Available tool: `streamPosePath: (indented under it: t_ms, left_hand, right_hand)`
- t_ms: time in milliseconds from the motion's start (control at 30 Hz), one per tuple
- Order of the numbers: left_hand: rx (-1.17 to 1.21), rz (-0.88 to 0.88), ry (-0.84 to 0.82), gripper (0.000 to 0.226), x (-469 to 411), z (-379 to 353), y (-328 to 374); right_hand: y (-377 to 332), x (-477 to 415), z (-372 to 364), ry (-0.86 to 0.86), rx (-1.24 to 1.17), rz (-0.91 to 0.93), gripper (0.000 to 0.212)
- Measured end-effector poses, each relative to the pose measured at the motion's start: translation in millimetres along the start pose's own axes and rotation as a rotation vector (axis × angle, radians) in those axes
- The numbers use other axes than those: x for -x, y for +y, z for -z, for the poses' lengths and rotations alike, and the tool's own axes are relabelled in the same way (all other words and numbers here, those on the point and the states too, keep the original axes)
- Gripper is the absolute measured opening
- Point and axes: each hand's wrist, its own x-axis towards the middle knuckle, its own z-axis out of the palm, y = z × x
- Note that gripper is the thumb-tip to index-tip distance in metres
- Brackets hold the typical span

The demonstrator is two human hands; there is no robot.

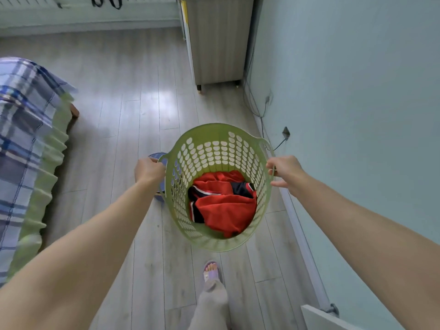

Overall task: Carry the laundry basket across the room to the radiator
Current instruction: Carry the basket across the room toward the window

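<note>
A round green laundry basket (215,151) with oval holes hangs above the wooden floor in front of me. Red and black clothes (223,206) lie in its bottom. My left hand (148,169) grips the handle on its left rim, and my right hand (284,171) grips the handle on its right rim. At the far wall, along the top edge of the view, runs a white radiator (28,0) with a dark item (106,2) draped over it.
A bed (26,148) with a blue plaid cover and green skirt fills the left side. A wooden cabinet (219,41) stands at the far right against the pale wall (357,91), where cables trail down. A blue object (158,156) shows behind the basket. My sandalled foot (211,272) is below.
</note>
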Motion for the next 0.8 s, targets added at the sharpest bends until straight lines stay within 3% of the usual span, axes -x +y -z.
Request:
streamPosePath:
  t_ms: [267,467,800]
  left_hand:
    - [-0.022,-0.067,-0.044,0.02,-63.2,-25.3,84.4]
    - [0.003,-0.068,-0.04,0.044,-117.4,-52.8,141.9]
    - [0.036,-0.023,0.102,0.037,-217.4,-93.1,249.8]
  right_hand:
    - [-65.9,-69.1,1.3,0.013,-0.064,-0.01,0.012]
    - [-118.5,-128.3,5.4,0.008,-0.069,-0.002,0.008]
    - [-252.4,-261.7,23.9,-0.183,0.002,0.061,0.009]
